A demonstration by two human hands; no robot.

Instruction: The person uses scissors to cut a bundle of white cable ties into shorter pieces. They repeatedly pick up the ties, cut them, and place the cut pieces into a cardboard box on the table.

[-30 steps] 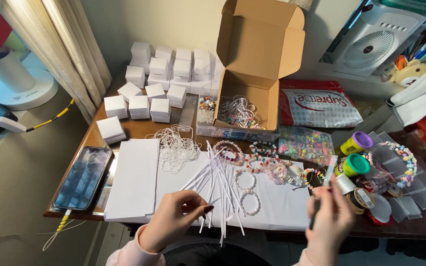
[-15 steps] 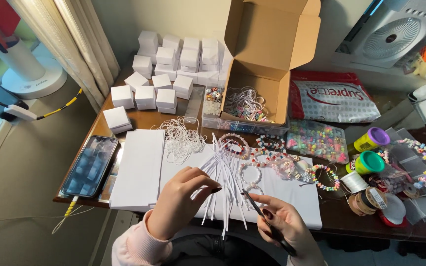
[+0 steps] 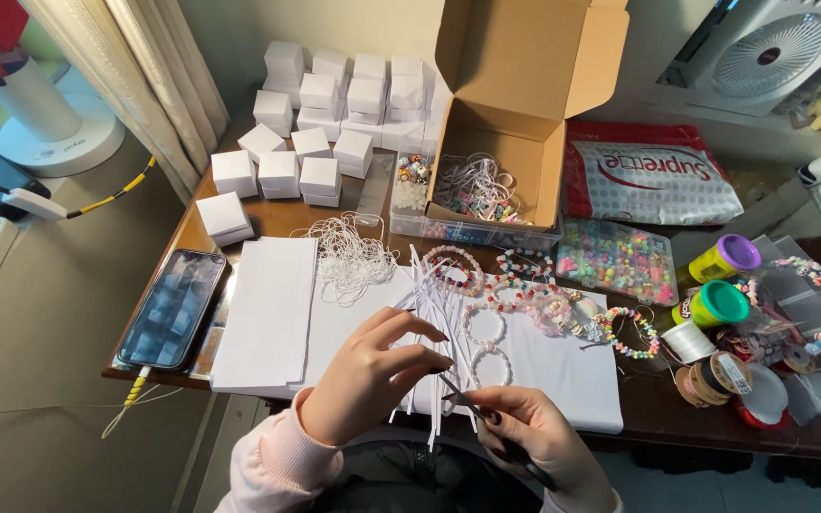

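The right hand, raised off to the side a second ago, has come in low beside the left hand, both now meeting at the white paper strips.

Setting: a home craft corner, my own jewellery-packing station. Evidence: wooden counter pushed against a curtain at its far left corner; stacks of small white gift boxes along the far edge; open cardboard box; compartment bead tray; beaded bracelets; thread spools near the right edge; charging phone at the left edge.
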